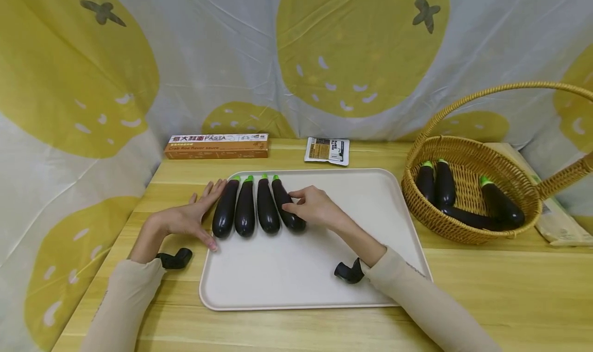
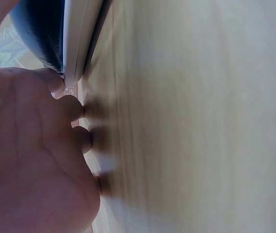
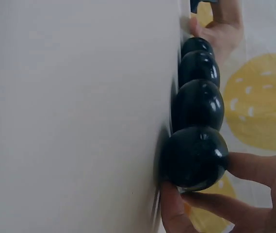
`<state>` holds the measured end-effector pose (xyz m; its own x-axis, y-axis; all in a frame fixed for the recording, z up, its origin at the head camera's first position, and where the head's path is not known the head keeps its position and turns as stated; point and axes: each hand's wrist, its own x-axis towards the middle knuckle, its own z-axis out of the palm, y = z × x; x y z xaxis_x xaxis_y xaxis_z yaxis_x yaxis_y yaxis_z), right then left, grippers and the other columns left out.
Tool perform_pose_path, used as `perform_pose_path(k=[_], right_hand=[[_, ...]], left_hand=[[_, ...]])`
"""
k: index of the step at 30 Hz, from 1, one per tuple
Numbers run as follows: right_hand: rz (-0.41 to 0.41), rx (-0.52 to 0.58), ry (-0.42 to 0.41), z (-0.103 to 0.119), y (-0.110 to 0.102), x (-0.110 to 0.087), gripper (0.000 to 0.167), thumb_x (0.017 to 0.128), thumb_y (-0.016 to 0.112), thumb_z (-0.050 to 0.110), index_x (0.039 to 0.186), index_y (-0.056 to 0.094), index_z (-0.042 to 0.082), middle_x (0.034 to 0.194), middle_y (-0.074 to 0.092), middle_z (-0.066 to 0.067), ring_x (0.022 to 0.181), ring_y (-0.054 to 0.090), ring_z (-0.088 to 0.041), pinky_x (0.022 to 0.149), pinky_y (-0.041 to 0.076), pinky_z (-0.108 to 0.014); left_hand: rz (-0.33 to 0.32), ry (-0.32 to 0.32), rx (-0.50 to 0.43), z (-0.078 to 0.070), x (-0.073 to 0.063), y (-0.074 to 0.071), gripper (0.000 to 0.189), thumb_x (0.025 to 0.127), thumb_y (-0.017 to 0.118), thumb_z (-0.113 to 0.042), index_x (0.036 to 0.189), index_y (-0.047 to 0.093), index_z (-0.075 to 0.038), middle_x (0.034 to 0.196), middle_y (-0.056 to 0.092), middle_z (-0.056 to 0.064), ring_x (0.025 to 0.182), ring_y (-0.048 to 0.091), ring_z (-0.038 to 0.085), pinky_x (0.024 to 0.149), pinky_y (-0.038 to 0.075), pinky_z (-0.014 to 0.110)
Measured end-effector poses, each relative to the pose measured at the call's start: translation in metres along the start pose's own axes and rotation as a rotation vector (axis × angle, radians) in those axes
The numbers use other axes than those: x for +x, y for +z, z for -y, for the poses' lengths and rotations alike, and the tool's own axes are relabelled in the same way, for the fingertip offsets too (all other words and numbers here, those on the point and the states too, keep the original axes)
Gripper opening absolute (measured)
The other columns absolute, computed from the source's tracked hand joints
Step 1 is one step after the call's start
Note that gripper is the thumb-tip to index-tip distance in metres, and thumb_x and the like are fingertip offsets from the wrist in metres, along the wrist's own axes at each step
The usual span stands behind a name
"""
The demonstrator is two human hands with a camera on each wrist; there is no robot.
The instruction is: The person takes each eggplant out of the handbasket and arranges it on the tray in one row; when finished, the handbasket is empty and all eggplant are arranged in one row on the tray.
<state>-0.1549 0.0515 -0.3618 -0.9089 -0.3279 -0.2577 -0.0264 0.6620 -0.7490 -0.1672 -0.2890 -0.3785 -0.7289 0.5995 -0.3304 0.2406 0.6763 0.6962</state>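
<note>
- The right hand (image 1: 315, 205), at the centre of the head view, pinches the rightmost eggplant (image 1: 293, 219) of the row between thumb and fingers, only a little apart, about the width of its body.
- The left hand (image 1: 185, 221), left of centre, has its fingers spread and grips nothing; it lies beside the leftmost eggplant (image 1: 225, 213), with the thumb at the rim of the tray.
- The pinched eggplant lies tilted on the tray, its green cap towards the top of the frame. The skin is round and glossy, so I judge that it could roll or slip if the pinch is uneven.
- If it is pushed too far to the left, it could press the two middle eggplants (image 1: 256, 208) and disturb the whole row; the left hand could perhaps stop this.
- The beige tray (image 1: 301, 285), in the middle of the frame, carries these four eggplants in its upper left part.
- The wicker basket (image 1: 417, 203), at the right, contains four more eggplants (image 1: 502, 205); some lean on its wall, so taking one could make another slide.
</note>
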Motion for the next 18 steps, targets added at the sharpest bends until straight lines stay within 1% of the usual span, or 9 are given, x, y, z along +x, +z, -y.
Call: perform_pose_path(k=[2, 4, 6, 8, 11, 13, 15, 18], right_hand=[[0.001, -0.002, 0.002, 0.0018, 0.0020, -0.0004, 0.051, 0.099, 0.068, 0.034, 0.143, 0.062, 0.009, 0.128, 0.074, -0.016, 0.117, 0.069, -0.025, 0.094, 0.057, -0.037], [0.003, 0.000, 0.002, 0.0030, 0.0036, -0.0006, 0.051, 0.099, 0.067, 0.035, 0.143, 0.063, 0.008, 0.130, 0.072, -0.016, 0.119, 0.068, -0.026, 0.096, 0.057, -0.039], [0.005, 0.002, 0.001, 0.0037, 0.0043, -0.0008, 0.051, 0.100, 0.066, 0.035, 0.143, 0.063, 0.008, 0.132, 0.072, -0.016, 0.119, 0.068, -0.024, 0.096, 0.056, -0.037], [0.012, 0.013, 0.003, 0.0039, 0.0042, -0.0007, 0.052, 0.100, 0.066, 0.036, 0.144, 0.062, 0.009, 0.133, 0.071, -0.015, 0.113, 0.067, -0.023, 0.091, 0.056, -0.035], [0.022, 0.008, 0.003, 0.0032, 0.0028, -0.0007, 0.054, 0.101, 0.065, 0.039, 0.145, 0.060, 0.010, 0.136, 0.070, -0.015, 0.109, 0.066, -0.020, 0.087, 0.054, -0.032], [0.032, 0.008, 0.001, 0.0024, 0.0010, -0.0004, 0.055, 0.101, 0.064, 0.041, 0.147, 0.059, 0.010, 0.138, 0.069, -0.015, 0.109, 0.065, -0.021, 0.088, 0.054, -0.033], [0.042, 0.002, -0.007, 0.0013, -0.0011, -0.0003, 0.057, 0.102, 0.063, 0.042, 0.148, 0.057, 0.011, 0.141, 0.067, -0.014, 0.113, 0.064, -0.019, 0.091, 0.054, -0.033], [0.079, 0.001, -0.027, -0.0014, -0.0053, 0.0000, 0.059, 0.103, 0.062, 0.042, 0.151, 0.053, 0.010, 0.138, 0.068, -0.014, 0.102, 0.064, -0.017, 0.083, 0.052, -0.029]], left_hand=[[0.000, 0.002, -0.003, -0.0003, 0.0001, -0.0003, 0.153, 0.064, 0.098, -0.032, 0.166, -0.014, -0.016, 0.169, -0.031, 0.017, 0.152, -0.037, 0.043, 0.116, -0.022, 0.074], [0.002, 0.007, -0.004, -0.0005, 0.0003, -0.0004, 0.153, 0.064, 0.098, -0.032, 0.166, -0.015, -0.016, 0.169, -0.031, 0.017, 0.151, -0.037, 0.043, 0.116, -0.023, 0.074], [0.002, 0.008, -0.007, -0.0010, 0.0006, -0.0001, 0.153, 0.064, 0.098, -0.031, 0.166, -0.015, -0.016, 0.169, -0.031, 0.017, 0.151, -0.037, 0.043, 0.115, -0.023, 0.074], [0.001, -0.001, -0.008, -0.0017, 0.0008, 0.0005, 0.153, 0.064, 0.098, -0.032, 0.166, -0.015, -0.017, 0.169, -0.032, 0.017, 0.151, -0.037, 0.043, 0.115, -0.023, 0.075], [-0.002, -0.019, -0.003, -0.0020, 0.0011, 0.0014, 0.153, 0.064, 0.098, -0.033, 0.166, -0.015, -0.018, 0.169, -0.032, 0.016, 0.152, -0.036, 0.043, 0.115, -0.022, 0.076], [-0.004, -0.024, 0.002, -0.0018, 0.0010, 0.0015, 0.153, 0.064, 0.099, -0.034, 0.166, -0.015, -0.019, 0.169, -0.033, 0.016, 0.152, -0.036, 0.043, 0.114, -0.021, 0.077], [-0.005, -0.020, 0.007, -0.0011, 0.0008, 0.0014, 0.153, 0.064, 0.099, -0.034, 0.166, -0.014, -0.019, 0.169, -0.032, 0.016, 0.152, -0.036, 0.044, 0.114, -0.021, 0.077], [-0.006, -0.008, 0.011, 0.0012, -0.0001, 0.0011, 0.153, 0.064, 0.098, -0.033, 0.166, -0.014, -0.017, 0.169, -0.032, 0.017, 0.152, -0.036, 0.044, 0.115, -0.022, 0.076]])
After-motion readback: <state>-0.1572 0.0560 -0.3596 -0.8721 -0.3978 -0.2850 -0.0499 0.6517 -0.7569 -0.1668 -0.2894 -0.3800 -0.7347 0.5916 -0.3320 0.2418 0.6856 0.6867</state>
